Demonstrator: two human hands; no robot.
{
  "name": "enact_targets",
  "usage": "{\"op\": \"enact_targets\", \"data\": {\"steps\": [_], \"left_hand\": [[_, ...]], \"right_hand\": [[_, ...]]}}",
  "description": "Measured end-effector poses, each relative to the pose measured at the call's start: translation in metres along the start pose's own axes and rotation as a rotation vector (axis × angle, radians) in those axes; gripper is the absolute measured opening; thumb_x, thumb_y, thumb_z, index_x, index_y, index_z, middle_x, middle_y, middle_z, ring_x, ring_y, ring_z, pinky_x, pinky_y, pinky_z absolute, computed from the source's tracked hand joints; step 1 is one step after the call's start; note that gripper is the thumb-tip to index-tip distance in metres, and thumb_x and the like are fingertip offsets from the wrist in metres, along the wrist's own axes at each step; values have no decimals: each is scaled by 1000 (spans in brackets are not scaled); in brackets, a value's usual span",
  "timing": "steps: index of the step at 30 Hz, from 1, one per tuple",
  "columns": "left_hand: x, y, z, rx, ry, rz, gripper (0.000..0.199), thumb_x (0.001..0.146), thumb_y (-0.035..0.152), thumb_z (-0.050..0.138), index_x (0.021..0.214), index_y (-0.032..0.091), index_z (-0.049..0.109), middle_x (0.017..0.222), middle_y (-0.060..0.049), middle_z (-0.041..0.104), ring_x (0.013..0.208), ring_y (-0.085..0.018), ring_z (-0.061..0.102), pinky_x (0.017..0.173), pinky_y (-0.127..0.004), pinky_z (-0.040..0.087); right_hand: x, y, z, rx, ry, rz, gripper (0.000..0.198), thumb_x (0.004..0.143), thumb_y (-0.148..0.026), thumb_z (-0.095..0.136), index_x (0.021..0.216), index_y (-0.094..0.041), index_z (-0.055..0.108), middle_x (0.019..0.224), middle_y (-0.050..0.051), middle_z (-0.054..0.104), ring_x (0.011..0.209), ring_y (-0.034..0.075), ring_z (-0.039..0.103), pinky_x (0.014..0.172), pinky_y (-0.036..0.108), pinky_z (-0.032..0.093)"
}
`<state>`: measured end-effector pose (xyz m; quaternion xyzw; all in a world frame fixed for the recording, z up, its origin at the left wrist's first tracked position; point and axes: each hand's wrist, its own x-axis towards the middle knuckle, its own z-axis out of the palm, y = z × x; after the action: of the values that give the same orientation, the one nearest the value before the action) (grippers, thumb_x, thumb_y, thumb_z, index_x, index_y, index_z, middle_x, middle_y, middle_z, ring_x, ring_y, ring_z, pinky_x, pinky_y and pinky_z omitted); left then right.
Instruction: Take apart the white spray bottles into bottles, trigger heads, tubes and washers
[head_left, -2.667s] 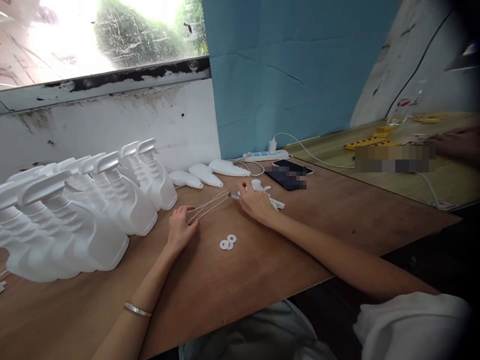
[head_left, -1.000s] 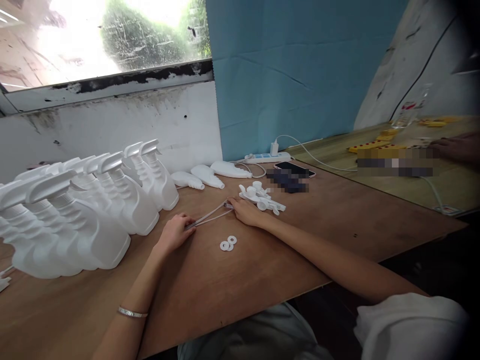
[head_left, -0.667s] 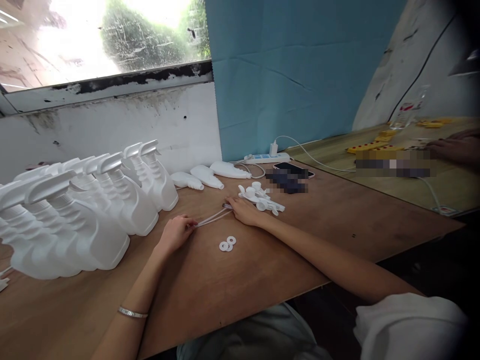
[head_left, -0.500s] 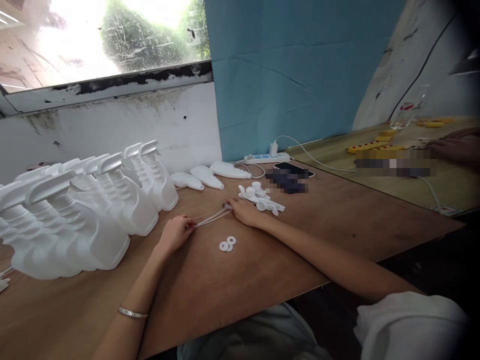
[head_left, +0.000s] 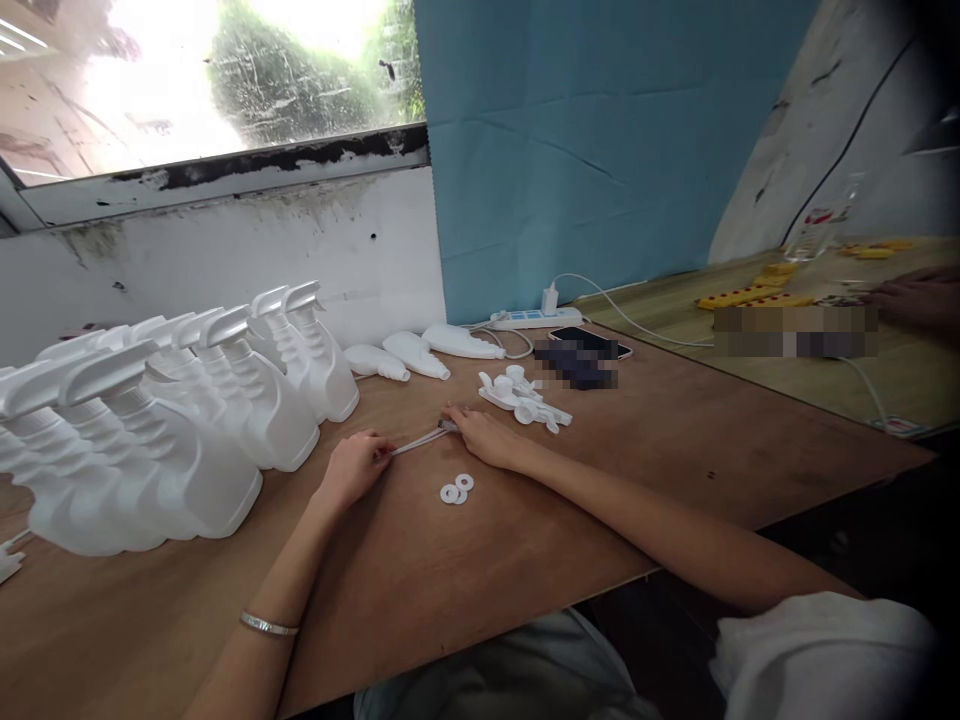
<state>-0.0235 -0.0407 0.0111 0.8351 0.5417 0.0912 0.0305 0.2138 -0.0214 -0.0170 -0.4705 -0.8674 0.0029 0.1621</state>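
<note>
Thin white tubes stretch between my two hands above the brown tabletop. My left hand is closed, its fingertips pinching their left ends. My right hand has its fingers closed round the other ends, where a small greyish tip shows at the fingertips. Just in front of the hands lie a few white ring washers. Beyond my right hand is a loose pile of white plastic sprayer parts.
White spray bottles stand in rows at the left. Several white bottle-shaped pieces lie by the wall. A phone, a power strip and a blurred dark object are at the back. Another person's hand is at the far right.
My right hand has shifted slightly left and nearer to me, and the tubes' right ends have drawn closer together. My left hand stays almost in place.
</note>
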Motion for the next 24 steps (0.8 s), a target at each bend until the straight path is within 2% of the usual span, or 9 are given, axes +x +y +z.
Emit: {"op": "enact_targets", "data": {"steps": [4, 7, 11, 16, 18, 21, 22, 24], "left_hand": [[0, -2, 1, 15, 25, 6, 21, 78, 24, 45, 82, 24, 66, 88, -3, 62, 75, -17, 58, 61, -24, 39], [-1, -3, 1, 16, 42, 5, 20, 77, 24, 46, 82, 23, 65, 85, -3, 62, 74, -17, 58, 60, -24, 39], [-3, -2, 1, 1, 83, 3, 23, 77, 30, 47, 91, 22, 63, 88, -4, 61, 81, -18, 57, 64, -24, 41], [1, -10, -3, -1, 257, -91, 30, 79, 30, 45, 104, 18, 58, 101, -7, 56, 94, -20, 53, 82, -28, 41], [7, -15, -13, 15, 362, -165, 35, 78, 26, 44, 110, 14, 53, 104, -10, 53, 99, -22, 49, 89, -30, 38], [24, -18, -47, 68, 539, -225, 45, 77, 23, 44, 120, 9, 44, 117, -16, 44, 111, -28, 39, 97, -37, 29], [32, -19, -62, 120, 658, -205, 45, 76, 23, 44, 120, 11, 44, 120, -15, 43, 113, -29, 37, 97, -38, 28], [51, -19, -93, 210, 816, -136, 48, 74, 21, 45, 121, 12, 43, 127, -15, 39, 117, -30, 33, 97, -40, 27]], "right_hand": [[0, -6, 1, -26, 42, -27, 42, 80, 3, 33, 120, -9, 38, 132, 18, 37, 122, 21, 38, 95, 34, 35], [0, -10, 3, -31, 46, -44, 33, 86, -12, 38, 119, -9, 40, 128, 19, 42, 115, 24, 46, 88, 35, 41], [0, -12, 5, -25, 41, -45, 40, 84, -34, 48, 117, -11, 42, 122, 19, 48, 100, 27, 57, 77, 38, 47], [-3, -12, 2, -18, 56, -75, 45, 85, -40, 44, 120, -12, 40, 128, 19, 44, 114, 25, 47, 87, 37, 43], [-4, -11, 2, -22, 65, -94, 46, 86, -39, 41, 122, -10, 39, 128, 19, 44, 119, 24, 42, 92, 37, 40], [-4, -10, 2, -31, 78, -124, 47, 87, -39, 40, 124, -9, 38, 128, 18, 44, 122, 25, 37, 96, 39, 36], [-4, -10, 2, -33, 81, -139, 49, 87, -41, 39, 124, -10, 39, 129, 18, 43, 123, 25, 36, 98, 40, 35], [-3, -8, 3, -43, 98, -176, 53, 86, -45, 38, 125, -9, 39, 129, 18, 43, 124, 26, 34, 100, 41, 31]]}}
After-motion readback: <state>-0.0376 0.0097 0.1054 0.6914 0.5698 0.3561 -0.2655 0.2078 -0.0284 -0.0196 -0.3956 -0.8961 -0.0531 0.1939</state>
